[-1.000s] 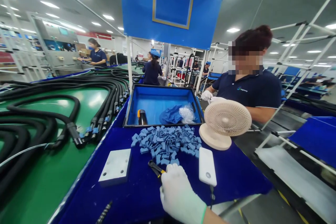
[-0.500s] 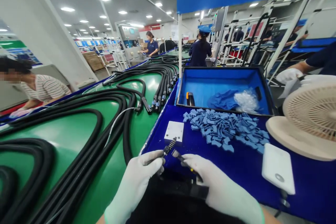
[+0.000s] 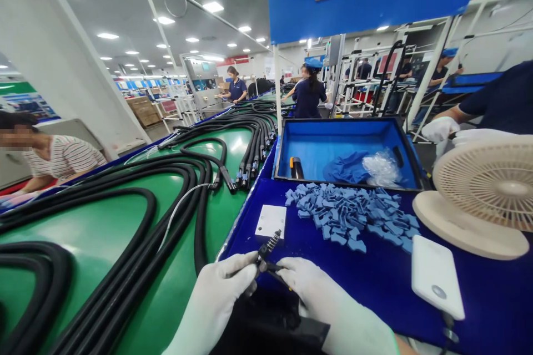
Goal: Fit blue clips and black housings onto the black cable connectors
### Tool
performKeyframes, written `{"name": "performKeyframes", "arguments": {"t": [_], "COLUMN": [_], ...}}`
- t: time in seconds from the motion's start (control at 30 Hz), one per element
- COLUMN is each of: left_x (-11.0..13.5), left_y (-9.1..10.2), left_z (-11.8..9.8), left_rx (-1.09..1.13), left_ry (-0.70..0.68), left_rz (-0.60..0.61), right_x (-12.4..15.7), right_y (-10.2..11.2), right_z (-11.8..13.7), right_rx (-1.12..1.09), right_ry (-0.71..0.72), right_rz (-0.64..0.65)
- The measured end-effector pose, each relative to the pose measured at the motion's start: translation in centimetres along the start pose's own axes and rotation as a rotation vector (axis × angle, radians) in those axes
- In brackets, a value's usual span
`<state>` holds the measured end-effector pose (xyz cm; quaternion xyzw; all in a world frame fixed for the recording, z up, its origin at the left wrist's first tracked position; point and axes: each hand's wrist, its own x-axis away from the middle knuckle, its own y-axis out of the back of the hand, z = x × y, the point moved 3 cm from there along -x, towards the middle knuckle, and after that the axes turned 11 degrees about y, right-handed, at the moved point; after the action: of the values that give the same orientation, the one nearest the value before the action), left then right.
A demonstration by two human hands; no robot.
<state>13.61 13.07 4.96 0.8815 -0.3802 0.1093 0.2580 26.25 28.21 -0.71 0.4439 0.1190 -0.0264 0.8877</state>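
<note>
My left hand (image 3: 227, 284), in a white glove, pinches a small dark part with a coil spring (image 3: 273, 241) sticking up from its end. Gloved in white too, my right hand (image 3: 303, 280) is closed on a slim dark tool (image 3: 272, 268) with a small yellow mark. The tool's tip meets the base of the spring part, close to my left fingertips; its exact kind cannot be made out. Just beyond the spring lies a white block (image 3: 270, 221) with small holes. Many blue plastic clips (image 3: 345, 211) are heaped to its right.
Black hoses (image 3: 187, 177) cover the green bench (image 3: 112, 222) on the left. A blue bin (image 3: 328, 133) with a cloth and plastic bag stands behind the clips. At right are a beige fan (image 3: 491, 183), a white device (image 3: 437, 274) and a co-worker's gloved hand (image 3: 440, 128).
My right hand has moved left and slightly down, bringing the tool from beside the spring part into contact with it. The view has tilted up a little.
</note>
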Motion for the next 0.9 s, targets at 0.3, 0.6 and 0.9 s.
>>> {"name": "performKeyframes", "arguments": {"t": [0.3,0.6,0.9], "left_x": [-2.2,-3.2,-4.9], "left_y": [-0.7,-1.0,-1.1], "left_z": [-1.6,-3.5,-3.4], "left_rx": [0.069,-0.170,-0.317], "left_ry": [-0.171,-0.244,-0.253], "left_rz": [0.256,0.058,-0.127], "right_x": [0.7,0.4,-0.4], "right_y": [2.6,2.4,0.4], "right_z": [1.5,0.3,-2.3], "right_rx": [0.045,-0.080,0.179], "right_ry": [-0.255,-0.384,-0.322], "right_rz": [0.035,0.036,0.005]}}
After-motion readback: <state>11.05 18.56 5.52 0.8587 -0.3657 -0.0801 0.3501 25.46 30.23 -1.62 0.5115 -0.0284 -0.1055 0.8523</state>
